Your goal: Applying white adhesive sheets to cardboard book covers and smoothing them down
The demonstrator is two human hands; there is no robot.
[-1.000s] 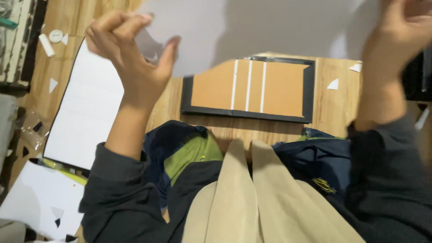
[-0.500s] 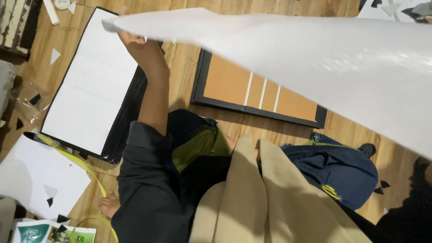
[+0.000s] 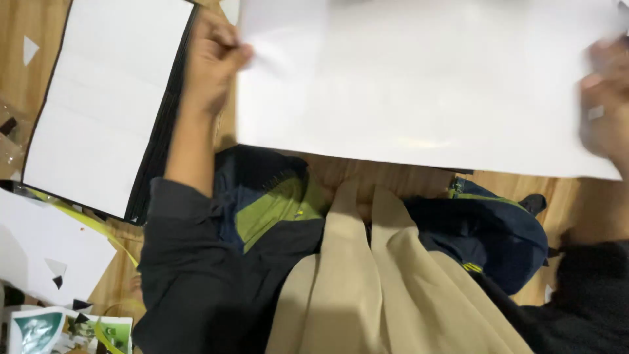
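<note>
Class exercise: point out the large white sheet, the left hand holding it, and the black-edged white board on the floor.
large white sheet (image 3: 426,85), head view, middle of its face.
left hand (image 3: 213,62), head view, back of hand.
black-edged white board (image 3: 105,105), head view, white centre.

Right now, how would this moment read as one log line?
left hand: grips sheet edge | right hand: grips opposite edge, blurred | sheet: white, spread over floor

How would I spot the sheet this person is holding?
On the wooden floor, look above the person's lap. The large white sheet spans between the left hand and right hand. Unlike the white panel lying leftward, it has no black backing.
</note>
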